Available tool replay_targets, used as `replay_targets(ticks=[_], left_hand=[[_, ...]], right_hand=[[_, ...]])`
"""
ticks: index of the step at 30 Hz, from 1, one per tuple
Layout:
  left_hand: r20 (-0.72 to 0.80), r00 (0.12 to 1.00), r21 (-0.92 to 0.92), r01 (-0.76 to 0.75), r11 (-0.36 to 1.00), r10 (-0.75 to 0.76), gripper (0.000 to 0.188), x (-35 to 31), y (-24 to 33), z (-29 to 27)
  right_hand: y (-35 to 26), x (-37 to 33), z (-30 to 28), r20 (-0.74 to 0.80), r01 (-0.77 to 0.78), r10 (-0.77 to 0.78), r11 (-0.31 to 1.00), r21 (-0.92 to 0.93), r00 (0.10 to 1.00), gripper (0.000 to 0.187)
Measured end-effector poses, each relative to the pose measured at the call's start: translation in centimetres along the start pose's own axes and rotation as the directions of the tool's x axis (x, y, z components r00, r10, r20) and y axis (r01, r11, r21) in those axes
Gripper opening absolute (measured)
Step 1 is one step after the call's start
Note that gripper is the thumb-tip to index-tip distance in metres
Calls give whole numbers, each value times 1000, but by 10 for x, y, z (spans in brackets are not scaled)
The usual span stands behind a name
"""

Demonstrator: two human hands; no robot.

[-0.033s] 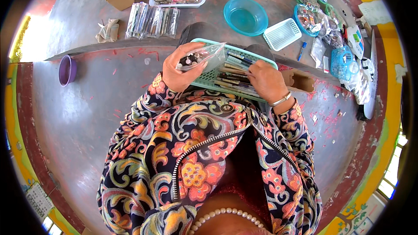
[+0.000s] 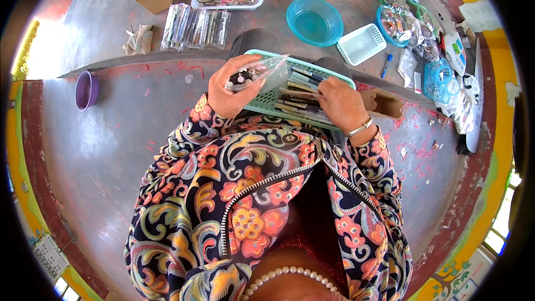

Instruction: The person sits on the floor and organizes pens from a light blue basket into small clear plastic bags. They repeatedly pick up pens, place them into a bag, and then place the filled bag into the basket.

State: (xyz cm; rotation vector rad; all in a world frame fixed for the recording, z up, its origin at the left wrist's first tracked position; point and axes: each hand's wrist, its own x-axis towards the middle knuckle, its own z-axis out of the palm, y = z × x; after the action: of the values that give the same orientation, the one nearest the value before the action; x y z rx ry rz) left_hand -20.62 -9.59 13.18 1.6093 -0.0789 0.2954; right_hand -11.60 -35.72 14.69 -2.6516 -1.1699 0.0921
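Note:
My left hand (image 2: 228, 85) is closed around a clear plastic bag (image 2: 274, 74). The ends of several pens (image 2: 244, 77) show at the bag's left, between my thumb and fingers. A pale green basket (image 2: 257, 103) rests on my lap under both hands, and several loose pens (image 2: 301, 102) lie side by side in it. Over the right part of this basket, my right hand (image 2: 338, 100) has its fingers pinched on a pen, whose far end is hidden by the hand.
On the table ahead are a row of bagged pens (image 2: 195, 27), a white tray of bagged goods (image 2: 259, 3), a teal basin (image 2: 315, 21) and a white basket (image 2: 361, 44). A cardboard box (image 2: 382, 103) stands right of my lap; a purple basin (image 2: 86, 91) is on the left.

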Motion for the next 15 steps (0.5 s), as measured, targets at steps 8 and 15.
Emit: replay_targets(ticks=[8,15], left_hand=[[-5,1000,21,23,1000,-23,44,0,2,0],[-8,999,77,-44,996,44,45,1,-1,0]], right_hand=[[15,-7,1,55,35,-43,990,135,998,14],[19,-14,-17,174,-247,188,860,447,967,14]])
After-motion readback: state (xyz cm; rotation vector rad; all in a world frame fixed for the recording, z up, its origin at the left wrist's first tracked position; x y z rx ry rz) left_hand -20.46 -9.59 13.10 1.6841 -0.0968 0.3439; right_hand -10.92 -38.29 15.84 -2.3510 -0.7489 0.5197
